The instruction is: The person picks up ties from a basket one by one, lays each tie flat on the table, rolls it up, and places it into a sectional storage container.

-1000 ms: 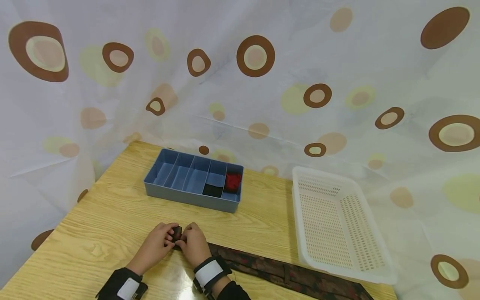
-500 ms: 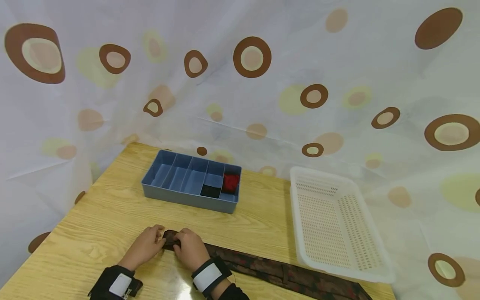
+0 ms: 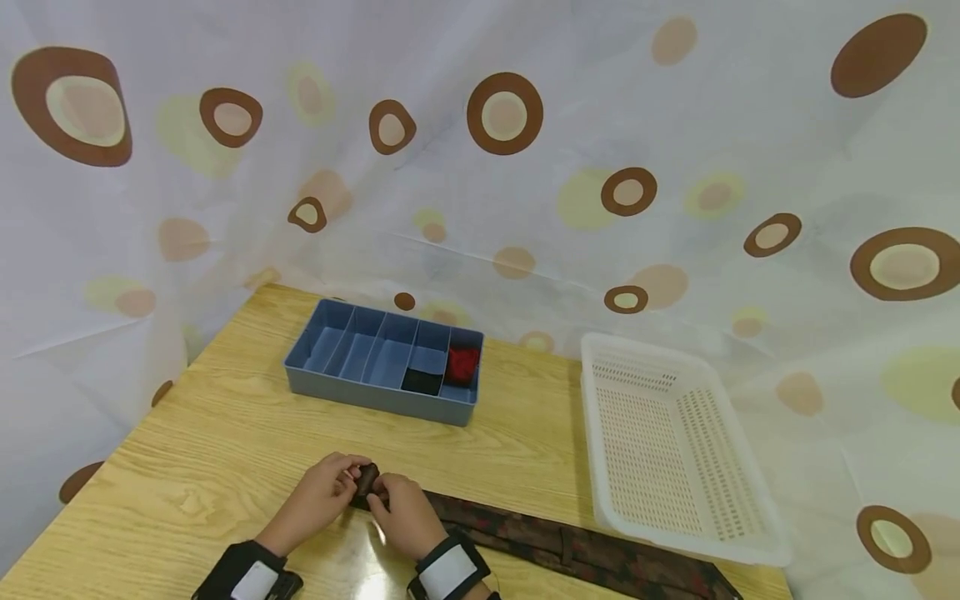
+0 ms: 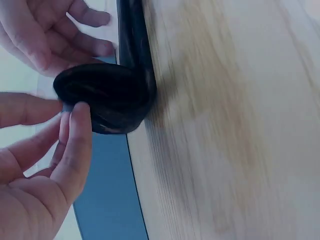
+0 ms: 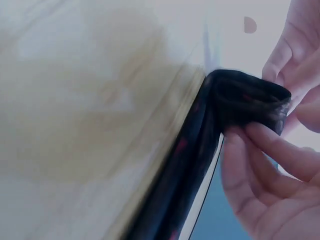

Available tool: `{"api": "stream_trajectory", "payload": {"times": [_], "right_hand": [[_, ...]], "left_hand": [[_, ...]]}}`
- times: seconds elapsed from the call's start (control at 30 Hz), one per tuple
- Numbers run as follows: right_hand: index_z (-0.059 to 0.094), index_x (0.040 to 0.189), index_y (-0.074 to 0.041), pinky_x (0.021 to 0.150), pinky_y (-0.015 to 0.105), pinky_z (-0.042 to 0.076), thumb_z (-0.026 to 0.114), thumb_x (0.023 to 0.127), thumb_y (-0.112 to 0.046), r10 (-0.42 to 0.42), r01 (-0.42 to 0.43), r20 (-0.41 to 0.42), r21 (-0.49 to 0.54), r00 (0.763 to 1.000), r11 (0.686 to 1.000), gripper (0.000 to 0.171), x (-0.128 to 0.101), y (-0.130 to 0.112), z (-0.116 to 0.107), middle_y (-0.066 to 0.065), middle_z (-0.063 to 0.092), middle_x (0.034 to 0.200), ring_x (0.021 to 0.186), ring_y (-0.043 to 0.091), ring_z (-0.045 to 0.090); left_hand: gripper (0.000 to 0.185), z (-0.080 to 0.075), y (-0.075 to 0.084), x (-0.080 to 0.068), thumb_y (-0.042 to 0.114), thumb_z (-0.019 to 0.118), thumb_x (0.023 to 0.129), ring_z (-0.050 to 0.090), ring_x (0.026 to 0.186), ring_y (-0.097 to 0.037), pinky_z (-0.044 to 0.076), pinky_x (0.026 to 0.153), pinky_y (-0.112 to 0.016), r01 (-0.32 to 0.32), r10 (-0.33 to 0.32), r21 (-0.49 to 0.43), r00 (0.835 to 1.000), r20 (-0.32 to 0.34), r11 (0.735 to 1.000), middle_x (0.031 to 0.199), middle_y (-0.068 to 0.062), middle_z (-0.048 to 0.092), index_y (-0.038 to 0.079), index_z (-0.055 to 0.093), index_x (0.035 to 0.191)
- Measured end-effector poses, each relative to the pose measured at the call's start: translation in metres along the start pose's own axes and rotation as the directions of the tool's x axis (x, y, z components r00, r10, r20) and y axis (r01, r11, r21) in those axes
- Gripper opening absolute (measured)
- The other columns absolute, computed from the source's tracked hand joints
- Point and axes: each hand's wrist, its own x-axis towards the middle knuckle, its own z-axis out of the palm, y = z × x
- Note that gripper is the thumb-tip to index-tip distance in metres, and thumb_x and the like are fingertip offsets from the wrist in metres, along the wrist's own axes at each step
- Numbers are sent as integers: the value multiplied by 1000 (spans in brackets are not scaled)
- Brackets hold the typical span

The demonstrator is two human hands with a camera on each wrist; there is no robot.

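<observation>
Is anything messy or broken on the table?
Nothing looks broken or spilled. The long dark red-patterned necktie lies partly unrolled across the wooden table, its end rolled up between the left hand and right hand. The blue divided tray and white plastic basket sit neatly.

1. The light wooden table (image 3: 225, 433) lies bare between the two hands at its near edge and the grey-blue plastic divided tray (image 3: 384, 360), leaving open room to reach forward.
2. That tray blocks the far middle.
3. The white perforated plastic basket (image 3: 667, 442) fills the right side.
4. The dark red-patterned necktie (image 3: 555, 542) lies flat along the near edge, running right from the left hand (image 3: 322, 492) and right hand (image 3: 405, 508), which pinch its rolled end.
5. The spotted white curtain (image 3: 480, 150) closes off the back and both sides.
</observation>
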Motion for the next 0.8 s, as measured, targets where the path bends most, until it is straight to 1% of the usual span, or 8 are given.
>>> {"api": "stream_trajectory", "payload": {"times": [0.13, 0.27, 0.37, 0.47, 0.53, 0.6, 0.7, 0.8], "right_hand": [[70, 90, -2, 67, 22, 47, 54, 95, -17, -37, 31, -48, -125, 998, 992, 22, -5, 9, -4, 5, 60, 91, 82, 14, 55], [72, 89, -2, 68, 24, 50, 62, 89, -13, -59, 14, -151, -284, 987, 959, 15, -11, 11, -6, 6, 60, 90, 82, 18, 56], [70, 97, -3, 67, 22, 51, 66, 86, -11, -110, 41, -195, -329, 975, 943, 15, -14, 6, -6, 6, 61, 91, 82, 17, 59], [68, 104, -5, 67, 19, 51, 66, 86, -10, -152, 91, -169, -323, 974, 942, 19, -15, 2, -4, 5, 63, 94, 83, 14, 61], [68, 105, -5, 67, 18, 51, 66, 86, -11, -147, 92, -147, -328, 978, 940, 20, -14, 2, -3, 4, 64, 94, 82, 13, 63], [68, 106, -5, 65, 19, 50, 65, 87, -12, -117, 66, -142, -322, 983, 945, 20, -13, 2, -3, 4, 65, 93, 80, 12, 63], [68, 107, -5, 66, 21, 51, 65, 87, -14, -83, 37, -143, -301, 986, 953, 21, -14, 3, -3, 5, 65, 94, 80, 13, 63], [66, 111, -4, 70, 24, 53, 64, 88, -15, -63, 27, -133, -262, 989, 965, 25, -16, 4, -5, 6, 65, 100, 86, 16, 65]], "left_hand": [[33, 8, 2, 2, -8, 58, 84, 56, 78, -7, 50, 65, -18, -40, 41, -18, 996, 79, 999, 92, -5, 58, -2, 62, 116], [34, 20, 3, 6, -7, 59, 82, 55, 77, -5, 50, 65, -18, -67, 66, 5, 989, 133, 998, 93, -5, 58, -3, 62, 116], [36, 24, 4, 7, -9, 59, 80, 54, 76, -6, 49, 64, -19, -92, 85, 39, 985, 152, 995, 92, -5, 58, -5, 61, 116], [43, 24, 4, 8, -10, 57, 80, 55, 77, -8, 47, 63, -20, -83, 77, 30, 985, 153, 996, 93, -6, 59, -6, 54, 123], [48, 23, 4, 8, -9, 55, 80, 53, 77, -10, 46, 64, -21, -31, 30, 10, 992, 123, 999, 93, -6, 57, -7, 49, 128], [47, 22, 3, 7, -7, 55, 83, 51, 77, -12, 44, 63, -22, 50, -50, 8, 997, 66, 999, 92, -7, 54, -7, 46, 129], [38, 22, 1, 6, -2, 55, 86, 51, 76, -14, 43, 61, -25, 163, -163, 7, 986, 20, 987, 90, -8, 55, -7, 50, 123], [29, 21, 0, 4, 3, 54, 89, 54, 74, -14, 44, 60, -26, 201, -201, -3, 979, 40, 980, 89, -8, 60, -5, 55, 116]]}}
